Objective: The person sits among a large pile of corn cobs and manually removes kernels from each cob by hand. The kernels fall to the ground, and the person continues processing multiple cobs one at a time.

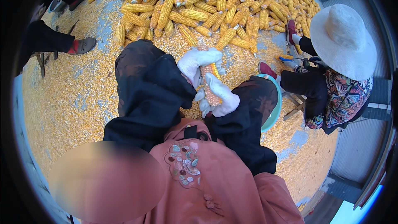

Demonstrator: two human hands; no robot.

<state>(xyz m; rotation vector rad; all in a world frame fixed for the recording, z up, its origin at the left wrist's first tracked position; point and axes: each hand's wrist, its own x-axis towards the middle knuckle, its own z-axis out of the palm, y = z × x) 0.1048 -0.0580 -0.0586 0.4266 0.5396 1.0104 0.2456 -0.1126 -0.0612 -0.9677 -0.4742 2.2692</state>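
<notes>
Both my hands wear white knit gloves and grip one corn cob (211,95) between my knees. Much of the cob is bare and pinkish, while a strip of yellow kernels shows along its right side. My left hand (194,63) wraps the upper part, its fingers curled over the far side. Lower down, my right hand (225,99) clasps the near end, thumb pointing up along the cob. Loose kernels (168,42) cover the ground beneath and around my legs.
A large heap of corn cobs (202,9) rises just ahead. A pale green basin (274,115) sits beside my right knee. On the right, a seated person in a white hat (345,37) holds a cob (285,57) and a tool. Another person's legs (53,39) show at left.
</notes>
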